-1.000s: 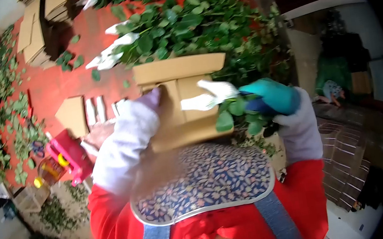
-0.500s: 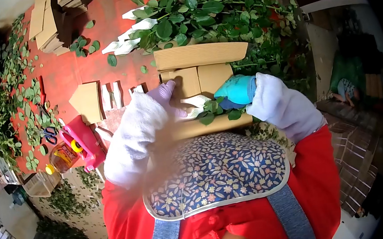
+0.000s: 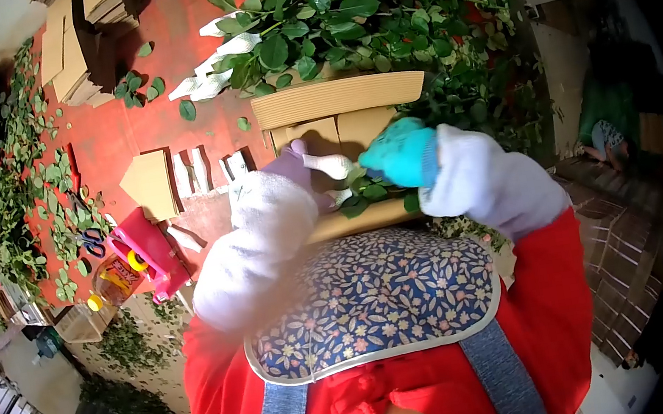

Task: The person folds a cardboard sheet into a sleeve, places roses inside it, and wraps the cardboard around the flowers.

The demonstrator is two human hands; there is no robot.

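A sheet of cardboard point(image 3: 339, 99) with a corrugated flap lies in front of me on the red table. My left hand point(image 3: 297, 166), in a purple glove, is at its left part beside a white-netted bud point(image 3: 331, 167); the fingers are partly hidden by the sleeve. My right hand point(image 3: 402, 153), in a teal glove, is closed around stems just right of the netted buds. Green leaves point(image 3: 372, 193) hang below that hand. A second white net shows lower down, close to my left hand.
Leafy stems with white-netted heads point(image 3: 222, 62) lie beyond the cardboard. At left are folded cardboard pieces point(image 3: 65, 58), white nets point(image 3: 191, 172), a pink tape dispenser point(image 3: 151, 249), blue scissors point(image 3: 93, 243), a bottle point(image 3: 115, 278) and loose leaves. Another person point(image 3: 608, 136) is at far right.
My right hand has moved left over the cardboard, bringing the netted buds to my left hand. One netted bud now sits higher, beside the purple fingers.
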